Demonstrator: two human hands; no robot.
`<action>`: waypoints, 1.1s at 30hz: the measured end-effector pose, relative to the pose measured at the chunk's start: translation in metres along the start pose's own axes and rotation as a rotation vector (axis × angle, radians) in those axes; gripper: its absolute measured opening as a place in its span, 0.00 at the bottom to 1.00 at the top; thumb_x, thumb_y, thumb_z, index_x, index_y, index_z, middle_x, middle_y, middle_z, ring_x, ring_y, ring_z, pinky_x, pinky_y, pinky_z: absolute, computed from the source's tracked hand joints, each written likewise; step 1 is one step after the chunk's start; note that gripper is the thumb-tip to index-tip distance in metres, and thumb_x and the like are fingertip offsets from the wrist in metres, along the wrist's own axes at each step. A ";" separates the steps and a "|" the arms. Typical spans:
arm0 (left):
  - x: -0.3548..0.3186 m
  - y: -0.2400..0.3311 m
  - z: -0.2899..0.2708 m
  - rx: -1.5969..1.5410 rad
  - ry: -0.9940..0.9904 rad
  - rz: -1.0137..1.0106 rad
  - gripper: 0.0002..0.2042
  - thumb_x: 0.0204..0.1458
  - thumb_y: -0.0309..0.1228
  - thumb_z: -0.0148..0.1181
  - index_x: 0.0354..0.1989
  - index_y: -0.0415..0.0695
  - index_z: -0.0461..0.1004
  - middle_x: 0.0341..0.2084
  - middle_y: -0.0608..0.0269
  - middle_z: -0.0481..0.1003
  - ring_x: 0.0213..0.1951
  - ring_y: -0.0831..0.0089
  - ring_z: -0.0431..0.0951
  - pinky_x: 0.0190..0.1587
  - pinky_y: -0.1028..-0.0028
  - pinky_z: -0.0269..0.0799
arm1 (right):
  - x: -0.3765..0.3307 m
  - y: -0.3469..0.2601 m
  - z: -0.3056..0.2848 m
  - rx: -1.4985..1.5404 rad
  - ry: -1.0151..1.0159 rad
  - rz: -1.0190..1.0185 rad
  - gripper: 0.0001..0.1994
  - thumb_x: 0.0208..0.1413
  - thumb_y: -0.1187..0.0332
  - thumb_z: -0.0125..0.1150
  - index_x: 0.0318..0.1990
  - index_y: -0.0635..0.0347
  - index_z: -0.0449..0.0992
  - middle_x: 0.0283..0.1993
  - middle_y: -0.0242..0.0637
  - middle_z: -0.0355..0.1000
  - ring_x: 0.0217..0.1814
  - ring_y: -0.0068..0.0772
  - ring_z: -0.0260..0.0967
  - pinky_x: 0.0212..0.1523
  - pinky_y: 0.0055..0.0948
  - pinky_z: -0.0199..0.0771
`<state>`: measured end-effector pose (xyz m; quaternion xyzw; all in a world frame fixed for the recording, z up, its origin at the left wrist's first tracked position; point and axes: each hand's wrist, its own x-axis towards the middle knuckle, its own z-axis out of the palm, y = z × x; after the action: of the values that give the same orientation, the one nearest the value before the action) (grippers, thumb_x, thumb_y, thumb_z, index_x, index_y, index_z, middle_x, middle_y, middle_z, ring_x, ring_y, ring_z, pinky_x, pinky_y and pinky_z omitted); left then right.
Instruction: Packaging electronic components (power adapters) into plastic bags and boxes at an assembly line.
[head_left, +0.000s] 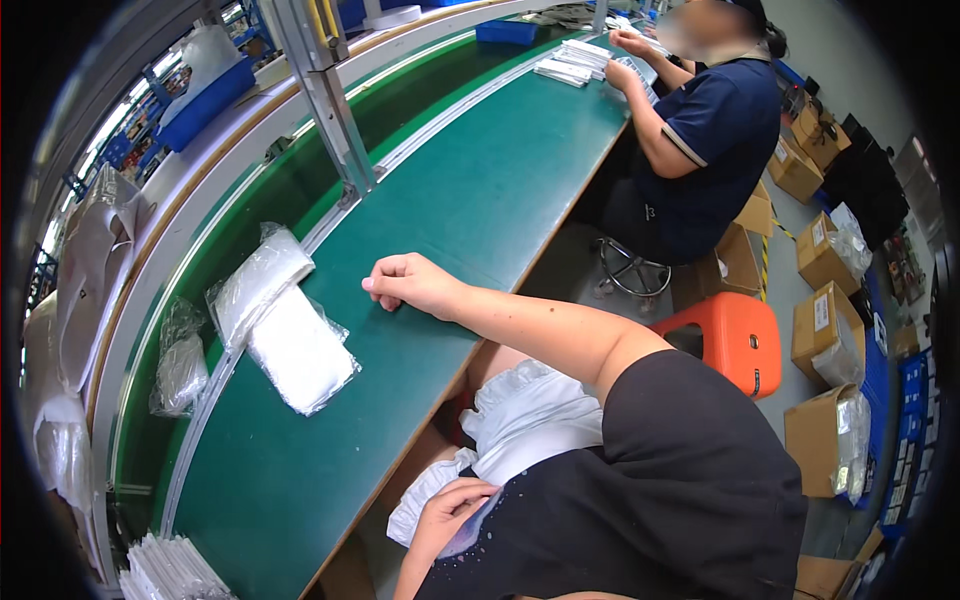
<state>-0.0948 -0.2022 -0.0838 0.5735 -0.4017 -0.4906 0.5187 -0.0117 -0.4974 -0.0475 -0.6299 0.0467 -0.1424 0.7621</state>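
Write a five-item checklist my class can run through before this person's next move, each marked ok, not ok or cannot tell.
1. Right hand free: ok; nothing shows in its loosely curled fingers.
2. Left hand over the green, flat tabletop: not ok; it is at the black cloth shirt.
3. Flat white packets in clear plastic lying apart: not ok; they overlap.
4. Packet wrapping sealed: cannot tell at this size.
5. Co-worker in a navy short-sleeved shirt clear of those packets: ok; both hands are farther along the tabletop.
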 end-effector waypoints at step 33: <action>0.097 0.096 -0.059 1.273 0.052 0.386 0.43 0.45 0.53 0.59 0.67 0.46 0.47 0.67 0.43 0.40 0.69 0.52 0.37 0.66 0.49 0.30 | 0.066 -0.023 -0.106 -1.577 0.784 -0.620 0.37 0.50 0.38 0.52 0.64 0.47 0.58 0.68 0.46 0.47 0.70 0.54 0.40 0.65 0.56 0.39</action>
<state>-0.0133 -0.2975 -0.0037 0.6973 -0.6958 -0.0423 0.1669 0.0210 -0.6194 -0.0398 -0.8566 0.2136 -0.4688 -0.0280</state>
